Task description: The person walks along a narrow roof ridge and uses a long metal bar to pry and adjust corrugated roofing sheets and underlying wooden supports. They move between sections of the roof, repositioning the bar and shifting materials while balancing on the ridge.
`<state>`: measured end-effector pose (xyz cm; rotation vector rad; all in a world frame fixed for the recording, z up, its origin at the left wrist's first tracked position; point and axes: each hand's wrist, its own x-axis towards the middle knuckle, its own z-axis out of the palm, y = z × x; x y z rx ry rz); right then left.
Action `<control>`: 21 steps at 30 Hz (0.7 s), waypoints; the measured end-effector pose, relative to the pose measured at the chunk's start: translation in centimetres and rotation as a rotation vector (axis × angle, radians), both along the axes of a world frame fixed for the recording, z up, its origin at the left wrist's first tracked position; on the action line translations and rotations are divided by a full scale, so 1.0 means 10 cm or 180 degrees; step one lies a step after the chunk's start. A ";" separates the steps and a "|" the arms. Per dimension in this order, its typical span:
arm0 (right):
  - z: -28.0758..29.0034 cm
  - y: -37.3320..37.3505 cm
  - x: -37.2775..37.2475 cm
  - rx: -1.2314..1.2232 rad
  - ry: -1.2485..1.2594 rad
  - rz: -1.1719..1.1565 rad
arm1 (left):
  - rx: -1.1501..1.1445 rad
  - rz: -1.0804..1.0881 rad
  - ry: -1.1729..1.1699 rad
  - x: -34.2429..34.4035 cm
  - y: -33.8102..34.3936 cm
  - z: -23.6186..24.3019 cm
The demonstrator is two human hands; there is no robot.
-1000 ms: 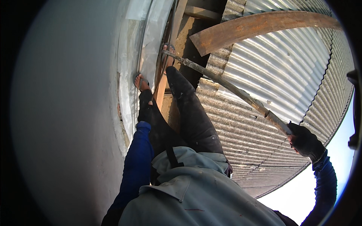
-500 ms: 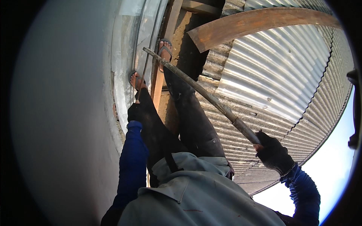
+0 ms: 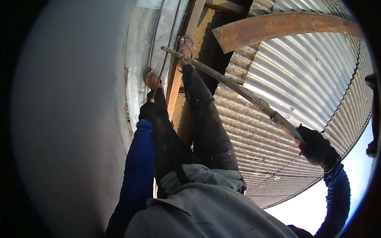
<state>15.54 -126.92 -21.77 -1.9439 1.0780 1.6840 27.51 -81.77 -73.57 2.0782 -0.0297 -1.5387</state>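
Observation:
My right hand, in a black glove with a fingertip bare, is wrapped round the thick end of a long metal bar. The bar slants up and left across my legs, and its far tip lies across a thin steel rod near my feet. My left hand, also in a black glove, is closed on the near end of that rod, beside my left shin. Whether the bar's tip hooks the rod or only rests on it, I cannot tell.
A smooth grey wall rises close on my left. My sandalled feet stand by a wooden beam and a pale metal strip. Another rod runs alongside. To the right, a dark gap borders a corrugated roof, with a rusty curved plank across it.
My right hand has moved right and slightly up, drawing the thick end of the bar with it. My left hand appears slightly higher and farther right. The whole view has shifted a little.

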 end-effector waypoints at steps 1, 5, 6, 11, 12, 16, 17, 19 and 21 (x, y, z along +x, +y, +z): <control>0.01 -0.03 0.02 0.0144 -0.0144 -0.0124 | 0.0178 -0.0241 -0.0097 -0.01 -0.04 -0.01; 0.03 -0.08 0.08 0.0436 0.0356 -0.0332 | 0.0637 -0.0429 -0.0096 -0.09 -0.12 -0.07; 0.02 -0.07 0.08 0.0508 0.0491 -0.0380 | 0.0680 -0.0425 -0.0095 -0.10 -0.12 -0.08; -0.06 0.02 -0.08 0.0279 0.0640 -0.0868 | 0.0582 -0.0321 -0.0043 -0.13 -0.12 -0.14; -0.07 0.04 -0.14 0.0259 0.0851 -0.1007 | 0.0554 -0.0305 -0.0036 -0.16 -0.12 -0.14; -0.04 0.17 -0.35 0.0051 0.0658 -0.0898 | 0.0693 -0.0223 -0.0105 -0.27 -0.20 -0.12; -0.03 0.22 -0.40 0.0168 0.0379 -0.0705 | 0.0713 -0.0083 0.0089 -0.28 -0.23 -0.12; -0.03 0.23 -0.49 0.0248 0.0121 -0.0124 | 0.0574 -0.0124 0.0215 -0.30 -0.27 -0.08; -0.09 0.24 -0.59 0.0331 0.0390 -0.0940 | 0.0581 0.0027 0.0378 -0.28 -0.30 -0.03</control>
